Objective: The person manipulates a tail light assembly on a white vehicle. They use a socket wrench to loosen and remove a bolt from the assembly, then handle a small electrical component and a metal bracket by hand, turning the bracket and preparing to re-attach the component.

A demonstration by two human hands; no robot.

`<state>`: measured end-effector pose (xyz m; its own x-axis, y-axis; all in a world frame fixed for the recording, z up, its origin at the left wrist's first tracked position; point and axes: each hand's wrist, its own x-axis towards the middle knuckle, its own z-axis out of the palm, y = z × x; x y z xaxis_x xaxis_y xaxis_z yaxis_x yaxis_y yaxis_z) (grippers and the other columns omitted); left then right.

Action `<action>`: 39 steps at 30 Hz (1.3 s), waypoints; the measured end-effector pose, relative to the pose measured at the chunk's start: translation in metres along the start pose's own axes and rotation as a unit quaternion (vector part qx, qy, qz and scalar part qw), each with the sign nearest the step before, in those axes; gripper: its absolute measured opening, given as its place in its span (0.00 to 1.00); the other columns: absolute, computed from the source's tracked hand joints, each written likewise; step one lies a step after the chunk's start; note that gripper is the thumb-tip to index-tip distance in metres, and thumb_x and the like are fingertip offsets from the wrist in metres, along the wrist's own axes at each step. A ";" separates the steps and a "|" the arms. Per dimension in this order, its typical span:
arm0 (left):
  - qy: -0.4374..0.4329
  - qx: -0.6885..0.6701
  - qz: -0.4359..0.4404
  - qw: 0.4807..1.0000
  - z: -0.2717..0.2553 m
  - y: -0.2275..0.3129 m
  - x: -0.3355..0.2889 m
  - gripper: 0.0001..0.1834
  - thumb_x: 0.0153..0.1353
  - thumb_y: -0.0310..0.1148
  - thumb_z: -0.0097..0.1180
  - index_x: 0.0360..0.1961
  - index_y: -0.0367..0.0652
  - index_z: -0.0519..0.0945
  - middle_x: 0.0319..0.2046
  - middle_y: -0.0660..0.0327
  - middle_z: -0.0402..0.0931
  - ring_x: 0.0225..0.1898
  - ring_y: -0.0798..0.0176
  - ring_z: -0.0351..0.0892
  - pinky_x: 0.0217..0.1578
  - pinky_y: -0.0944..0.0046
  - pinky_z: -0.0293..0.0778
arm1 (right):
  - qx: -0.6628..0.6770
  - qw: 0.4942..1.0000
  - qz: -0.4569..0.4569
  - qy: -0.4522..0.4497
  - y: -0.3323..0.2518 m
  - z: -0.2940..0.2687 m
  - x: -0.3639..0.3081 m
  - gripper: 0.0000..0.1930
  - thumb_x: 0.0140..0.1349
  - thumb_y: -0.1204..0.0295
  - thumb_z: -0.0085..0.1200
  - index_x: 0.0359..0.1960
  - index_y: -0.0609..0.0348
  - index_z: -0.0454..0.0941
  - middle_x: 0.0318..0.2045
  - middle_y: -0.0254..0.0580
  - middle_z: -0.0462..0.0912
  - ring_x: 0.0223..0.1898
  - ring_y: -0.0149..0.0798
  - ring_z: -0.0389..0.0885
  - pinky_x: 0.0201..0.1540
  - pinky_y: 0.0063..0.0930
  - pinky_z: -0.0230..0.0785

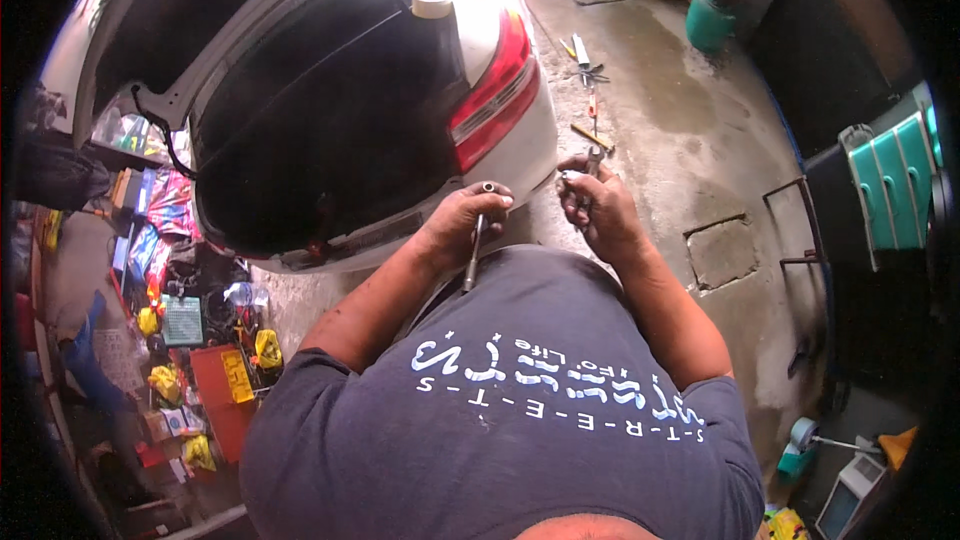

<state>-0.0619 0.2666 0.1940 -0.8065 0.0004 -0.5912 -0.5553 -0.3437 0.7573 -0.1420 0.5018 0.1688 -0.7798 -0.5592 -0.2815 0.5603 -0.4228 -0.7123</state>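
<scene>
We see the left hand [462, 220] closed around the upper end of a long, slim, steel socket extension bar [476, 240], which hangs down from the fist toward the dark blue shirt [520, 390]. The right hand [592, 208] is closed on a small metal tool piece [590, 162], held just in front of the rear corner of the white car [520, 140]; we cannot tell what kind of piece it is.

We judge the bar stiff and fairly heavy for its thickness. Bare metal like that is likely smooth and possibly oily, so a full-fist grip near one end, as now, or at the middle for balance, suits it best. It should not be fragile. The small piece looks light and easy to drop, better pinched with the fingertips.

The floor is rough, stained concrete [690, 130], damp in patches, with loose hand tools [588, 70] lying behind the car. The boot lid is up, and a roll of tape [432, 2] sits on the car body. At the floor's left edge lie cluttered boxes and yellow packets [200, 360]; a green canister [708, 22] stands far off.
</scene>
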 end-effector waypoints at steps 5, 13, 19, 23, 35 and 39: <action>0.009 -0.003 -0.052 0.999 -0.073 -0.039 0.030 0.09 0.59 0.23 0.55 0.41 0.39 0.81 0.32 0.59 0.80 0.31 0.62 0.80 0.34 0.64 0.78 | -0.048 0.998 0.018 0.046 0.023 -0.011 0.017 0.11 0.70 0.77 0.51 0.52 0.62 0.78 0.32 0.36 0.83 0.25 0.23 0.75 0.24 0.16 0.63; 0.082 0.005 -0.141 0.987 -0.222 -0.049 0.091 0.11 0.65 0.23 0.48 0.43 0.33 0.81 0.36 0.52 0.81 0.38 0.56 0.85 0.40 0.61 0.84 | -0.079 0.988 0.043 0.129 0.103 -0.046 0.067 0.19 0.71 0.75 0.42 0.59 0.64 0.78 0.32 0.42 0.84 0.20 0.25 0.74 0.20 0.18 0.61; 0.106 0.067 -0.158 0.980 -0.331 -0.017 0.155 0.19 0.64 0.12 0.45 0.55 0.24 0.77 0.53 0.45 0.77 0.44 0.51 0.88 0.38 0.61 0.86 | -0.036 0.964 0.079 0.250 0.204 -0.056 0.114 0.10 0.73 0.74 0.43 0.52 0.60 0.72 0.31 0.46 0.83 0.20 0.28 0.75 0.16 0.19 0.61; 0.024 0.305 -0.128 0.943 -0.361 0.022 0.195 0.23 0.63 0.12 0.49 0.60 0.27 0.77 0.58 0.46 0.77 0.51 0.52 0.87 0.47 0.60 0.85 | 0.027 0.946 0.131 0.295 0.276 -0.043 0.148 0.08 0.74 0.73 0.47 0.51 0.61 0.71 0.32 0.47 0.82 0.21 0.29 0.75 0.16 0.21 0.61; -0.146 0.621 -0.113 0.762 -0.389 -0.006 0.340 0.32 0.70 0.46 0.62 0.70 0.40 0.75 0.72 0.51 0.71 0.71 0.46 0.69 0.72 0.50 0.63 | 0.139 0.926 0.157 0.315 0.451 -0.016 0.240 0.14 0.71 0.62 0.61 0.44 0.62 0.87 0.33 0.40 0.87 0.30 0.34 0.83 0.26 0.32 0.71; -0.112 0.590 -0.122 0.790 -0.438 -0.050 0.379 0.25 0.70 0.36 0.58 0.64 0.37 0.78 0.64 0.48 0.79 0.62 0.52 0.79 0.64 0.54 0.72 | -0.056 0.936 0.085 0.337 0.449 0.002 0.282 0.13 0.73 0.65 0.57 0.48 0.60 0.87 0.36 0.38 0.86 0.28 0.34 0.81 0.27 0.32 0.72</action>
<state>-0.2508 -0.1273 -0.1892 -0.5882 0.1441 -0.7958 -0.3960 0.8066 0.4388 -0.1102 0.1528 -0.2293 -0.7025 -0.0179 -0.7115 0.6884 -0.2709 -0.6728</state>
